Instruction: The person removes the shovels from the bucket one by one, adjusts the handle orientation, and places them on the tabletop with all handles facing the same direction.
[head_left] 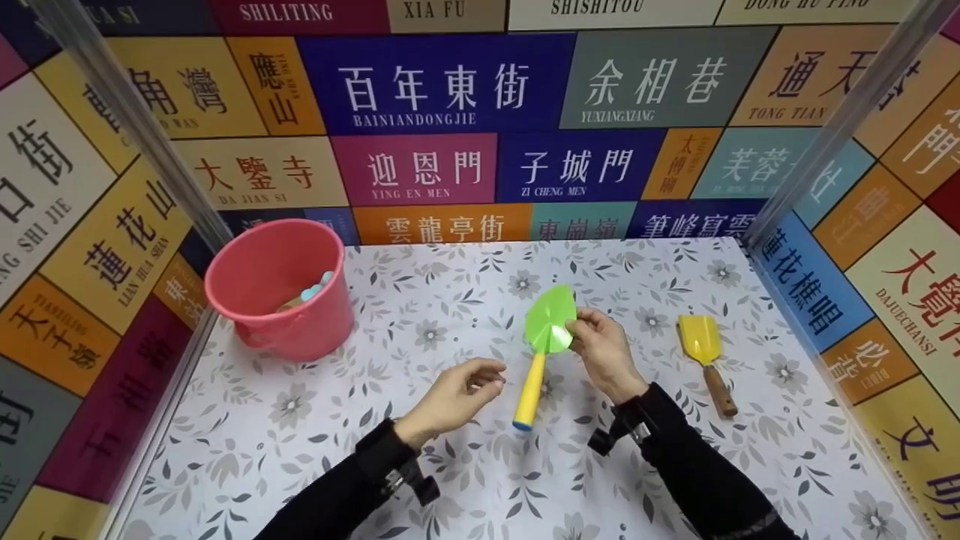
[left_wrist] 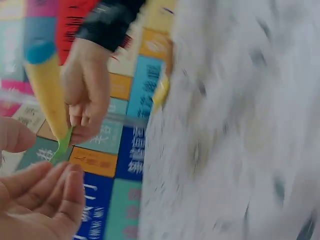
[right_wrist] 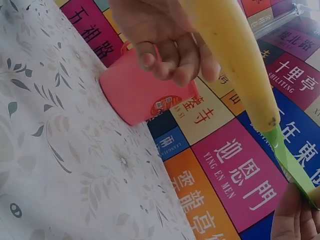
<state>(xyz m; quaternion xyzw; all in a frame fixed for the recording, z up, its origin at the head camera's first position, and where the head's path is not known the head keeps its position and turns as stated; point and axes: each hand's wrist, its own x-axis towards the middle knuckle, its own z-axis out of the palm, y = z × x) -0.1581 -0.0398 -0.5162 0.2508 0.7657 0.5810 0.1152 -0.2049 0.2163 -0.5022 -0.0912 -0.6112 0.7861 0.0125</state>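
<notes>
A toy trowel with a green blade (head_left: 550, 319) and a yellow handle (head_left: 530, 394) is held above the table. My right hand (head_left: 602, 352) pinches the right edge of its blade between thumb and fingers. The handle hangs toward me, with a blue cap at its end. My left hand (head_left: 457, 397) is just left of the handle, apart from it, fingers loosely bent and holding nothing. In the left wrist view, the left hand (left_wrist: 42, 200) has its fingers spread below the trowel's yellow handle (left_wrist: 47, 95).
A pink bucket (head_left: 330, 315) stands at the back left with pale blue items and something tan inside. On the right lies a small yellow shovel (head_left: 702, 341) with a brown handle. Sign-printed walls (head_left: 450, 82) border the flower-patterned tabletop (head_left: 420, 292).
</notes>
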